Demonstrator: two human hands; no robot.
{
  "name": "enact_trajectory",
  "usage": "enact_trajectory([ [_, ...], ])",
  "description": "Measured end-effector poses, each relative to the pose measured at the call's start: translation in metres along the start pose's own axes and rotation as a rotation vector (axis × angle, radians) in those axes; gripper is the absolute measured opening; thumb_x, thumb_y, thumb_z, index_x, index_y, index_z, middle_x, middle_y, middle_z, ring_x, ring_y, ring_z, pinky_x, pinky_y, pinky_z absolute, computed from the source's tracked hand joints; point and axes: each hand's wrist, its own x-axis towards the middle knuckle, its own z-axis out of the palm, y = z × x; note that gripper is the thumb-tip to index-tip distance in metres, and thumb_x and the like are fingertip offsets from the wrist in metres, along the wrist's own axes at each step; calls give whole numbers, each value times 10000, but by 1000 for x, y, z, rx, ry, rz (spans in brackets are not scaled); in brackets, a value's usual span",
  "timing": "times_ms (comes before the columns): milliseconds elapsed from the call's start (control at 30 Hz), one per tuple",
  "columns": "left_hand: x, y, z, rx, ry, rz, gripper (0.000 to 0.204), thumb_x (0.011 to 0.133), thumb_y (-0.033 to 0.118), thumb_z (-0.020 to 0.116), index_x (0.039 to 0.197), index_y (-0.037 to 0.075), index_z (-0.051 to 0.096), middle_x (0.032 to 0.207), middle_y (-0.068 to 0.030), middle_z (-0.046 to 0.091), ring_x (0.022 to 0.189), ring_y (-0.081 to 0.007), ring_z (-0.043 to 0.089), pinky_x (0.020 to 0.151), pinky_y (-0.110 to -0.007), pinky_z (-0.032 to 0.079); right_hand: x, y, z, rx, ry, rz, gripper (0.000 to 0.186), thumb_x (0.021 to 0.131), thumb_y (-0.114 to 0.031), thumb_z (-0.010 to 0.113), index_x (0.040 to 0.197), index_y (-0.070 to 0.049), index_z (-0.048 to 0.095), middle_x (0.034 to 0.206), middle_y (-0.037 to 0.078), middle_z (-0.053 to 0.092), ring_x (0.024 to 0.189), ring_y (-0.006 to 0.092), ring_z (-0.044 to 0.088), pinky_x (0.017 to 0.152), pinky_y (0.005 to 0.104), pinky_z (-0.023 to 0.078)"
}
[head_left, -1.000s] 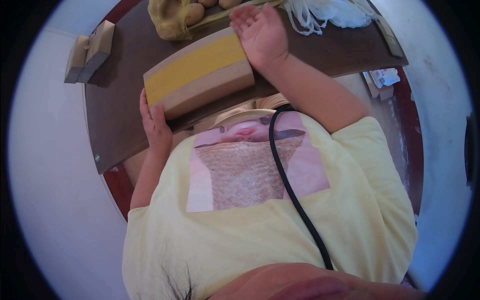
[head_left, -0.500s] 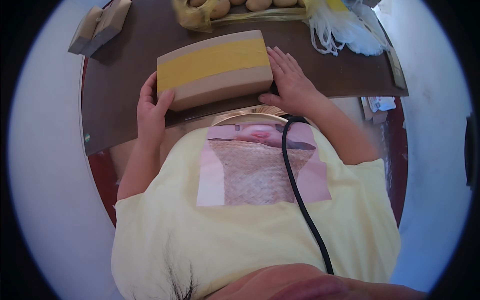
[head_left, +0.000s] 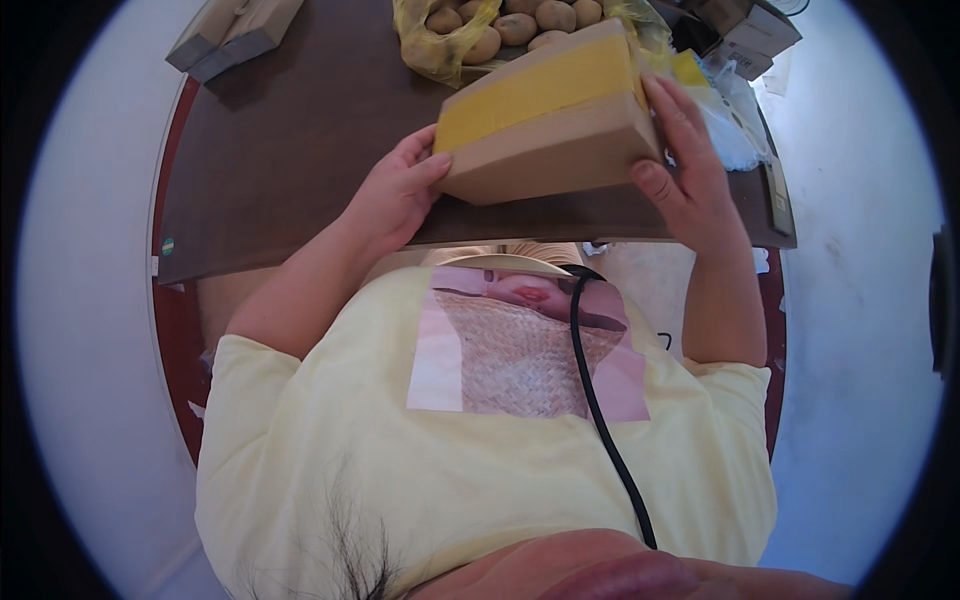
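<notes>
Between my two hands I hold a brown cardboard box [head_left: 560, 150], tilted with its right end higher and a broad strip of yellow tape along its top. My left hand [head_left: 400, 190] grips the left end, thumb on the near side. At the right end, my right hand [head_left: 690, 165] is wrapped round the edge, fingers on the end face and thumb on the near face. The box's underside is hidden, and its far side partly covers a yellow plastic bag of potatoes [head_left: 517, 28].
On the dark brown table [head_left: 300, 170], closed cardboard boxes [head_left: 235, 35] lie at the far left. White plastic bags [head_left: 735, 130] rest at the right edge. Beyond the far right corner are more cartons [head_left: 755, 38]. A black cable [head_left: 610, 440] runs down my front.
The box has moved right and tilted, its right end rising. Both hands travelled with it, keeping hold of its ends. The view has shifted, showing more potatoes and the cartons at far right.
</notes>
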Motion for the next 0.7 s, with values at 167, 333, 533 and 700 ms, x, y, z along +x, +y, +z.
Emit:
enact_trajectory([
  [167, 23, 19, -7, 301, -168, -213, 519, 956, 148, 591, 1421, 9, 407, 1240, -98, 575, 1103, -161, 567, 944, -314, 471, 29, -32, -11, -262, 2, -25, 677, 889, -363, 677, 1408, 1, 439, 1389, 256, 436, 1238, 430, 473, 1046, 420, 401],
  [333, 41, 61, -12, 894, -253, -466, 482, 951, 233, 626, 1371, 35, 499, 946, -46, 608, 732, -100, 601, 639, -245, 525, 56, -55, 0, -375, -53, -67, 619, 894, -374, 662, 1418, -102, 477, 1367, 246, 461, 1179, 410, 530, 1014, 413, 421],
  [533, 47, 65, -33, 1053, -149, 74, 446, 926, 215, 657, 1330, 61, 544, 947, -40, 585, 784, -126, 607, 687, -257, 518, 85, -84, 18, -431, -169, -31, 535, 860, -355, 678, 1329, -132, 552, 1271, 227, 518, 1077, 402, 571, 950, 443, 456],
  [700, 16, 127, 12, 1134, -344, 1068, 546, 862, 359, 706, 1294, 71, 537, 1311, -116, 539, 1243, -265, 486, 1044, -396, 383, 87, -82, 23, -461, -90, -101, 560, 851, -348, 692, 1360, -162, 551, 1262, 235, 503, 991, 420, 601, 874, 447, 495],
])
